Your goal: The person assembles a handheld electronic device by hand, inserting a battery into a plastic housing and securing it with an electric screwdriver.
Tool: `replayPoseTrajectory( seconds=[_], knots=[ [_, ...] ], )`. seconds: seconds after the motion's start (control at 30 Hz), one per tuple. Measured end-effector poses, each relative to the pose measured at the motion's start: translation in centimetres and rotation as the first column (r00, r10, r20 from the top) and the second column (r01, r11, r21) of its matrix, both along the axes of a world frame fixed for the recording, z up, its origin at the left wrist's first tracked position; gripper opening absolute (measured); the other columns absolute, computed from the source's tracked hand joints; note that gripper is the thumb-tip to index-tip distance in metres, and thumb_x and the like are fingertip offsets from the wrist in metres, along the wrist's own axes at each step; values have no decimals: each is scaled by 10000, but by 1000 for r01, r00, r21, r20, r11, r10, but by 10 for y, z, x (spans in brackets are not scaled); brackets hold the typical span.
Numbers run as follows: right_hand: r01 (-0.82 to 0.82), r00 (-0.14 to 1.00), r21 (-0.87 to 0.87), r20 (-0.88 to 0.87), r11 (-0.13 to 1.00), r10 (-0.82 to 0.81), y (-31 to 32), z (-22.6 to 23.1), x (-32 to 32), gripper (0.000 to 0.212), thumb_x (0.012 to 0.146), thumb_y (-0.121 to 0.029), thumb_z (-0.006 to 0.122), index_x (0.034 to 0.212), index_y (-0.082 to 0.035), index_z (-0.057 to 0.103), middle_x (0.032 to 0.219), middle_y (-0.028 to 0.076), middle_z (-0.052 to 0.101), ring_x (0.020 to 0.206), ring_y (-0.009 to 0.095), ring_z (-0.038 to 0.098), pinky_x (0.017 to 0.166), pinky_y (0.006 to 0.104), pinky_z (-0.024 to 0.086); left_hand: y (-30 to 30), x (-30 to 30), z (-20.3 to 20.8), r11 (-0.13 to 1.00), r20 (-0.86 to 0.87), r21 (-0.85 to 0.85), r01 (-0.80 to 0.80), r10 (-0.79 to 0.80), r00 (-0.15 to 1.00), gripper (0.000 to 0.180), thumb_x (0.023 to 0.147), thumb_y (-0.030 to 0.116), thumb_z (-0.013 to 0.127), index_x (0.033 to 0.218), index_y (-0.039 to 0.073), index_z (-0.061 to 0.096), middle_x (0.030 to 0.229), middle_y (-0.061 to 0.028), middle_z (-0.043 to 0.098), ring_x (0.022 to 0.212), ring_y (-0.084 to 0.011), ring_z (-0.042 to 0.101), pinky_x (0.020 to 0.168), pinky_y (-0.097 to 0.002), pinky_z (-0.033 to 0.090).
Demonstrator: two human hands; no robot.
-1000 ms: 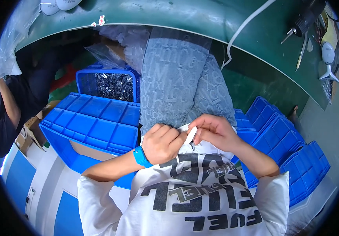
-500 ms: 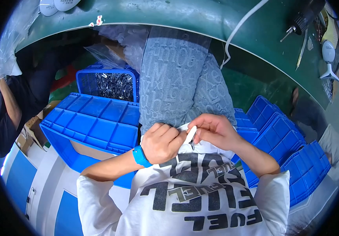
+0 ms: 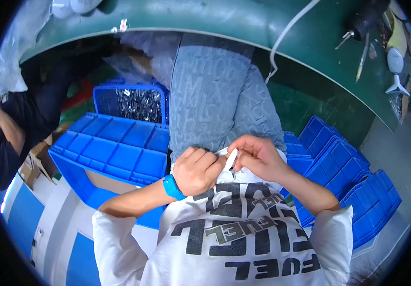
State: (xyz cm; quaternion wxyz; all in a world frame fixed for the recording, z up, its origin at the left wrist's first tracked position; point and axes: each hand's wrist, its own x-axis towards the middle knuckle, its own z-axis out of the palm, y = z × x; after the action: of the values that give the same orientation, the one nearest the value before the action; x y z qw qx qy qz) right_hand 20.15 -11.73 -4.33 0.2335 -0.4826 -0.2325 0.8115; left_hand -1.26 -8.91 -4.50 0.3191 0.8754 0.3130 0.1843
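Over my lap, my left hand (image 3: 197,171) is closed, its thumb and fingers holding a slim white oblong piece (image 3: 231,159) that sticks up between my hands. A small dark pointed part shows just below the piece; whether the two are joined I cannot tell. My right hand (image 3: 259,156) is curled from the other side, with its thumb and index finger pinched at the edge of the same piece. A blue band (image 3: 173,187) is on my left wrist. My fingertips partly hide the lower end of the piece.
Ahead curves a green table (image 3: 205,21) with a power driver (image 3: 365,21), a whitish-grey tail-shaped device (image 3: 396,66) and a white cable (image 3: 286,35). Blue crates (image 3: 115,143) stand left, one holding dark and shiny small parts (image 3: 139,106). Stacked blue crates (image 3: 343,167) are right. Another person's arm (image 3: 6,125) is far left.
My hands stay together around the white piece, which has tipped slightly. The view has shifted a little, and the person beyond the table at the right no longer shows.
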Motion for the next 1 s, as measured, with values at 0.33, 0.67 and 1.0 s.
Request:
replayPoseTrajectory(
  seconds=[0.33, 0.67, 1.0],
  knots=[
    [88, 895, 477, 348, 875, -280, 24, 26, 25, 309, 963, -84, 539, 1257, 10, 533, 976, 121, 690, 761, 125, 658, 683, 254, 534, 31, -8, 13, 852, 47, -494, -173, 225, 973, 281, 634, 64, 742, 882, 54, 612, 730, -70, 583, 645, -199, 581, 609, -306, 460],
    [-547, -29, 684, 561, 483, -827, 113, 90, 153, 269, 807, -36, 639, 1076, -29, 654, 1007, 147, 606, 886, 313, 584, 768, 384, 488, 82, 30, 35, 321, 397, -917, 236, 679, 617, 194, 885, 96, 643, 1022, 16, 532, 959, -171, 609, 872, -271, 656, 726, -455, 593],
    [-709, -94, 402, 760, 579, -643, 61, 92, 155, 530, 749, -352, 739, 1168, -62, 594, 1179, 97, 548, 1101, 280, 502, 965, 472, 355, 84, 46, 33, -157, 196, -842, 516, 802, 565, 317, 972, 296, 458, 1135, 30, 519, 953, -149, 591, 837, -281, 620, 617, -457, 573]
  ],
)
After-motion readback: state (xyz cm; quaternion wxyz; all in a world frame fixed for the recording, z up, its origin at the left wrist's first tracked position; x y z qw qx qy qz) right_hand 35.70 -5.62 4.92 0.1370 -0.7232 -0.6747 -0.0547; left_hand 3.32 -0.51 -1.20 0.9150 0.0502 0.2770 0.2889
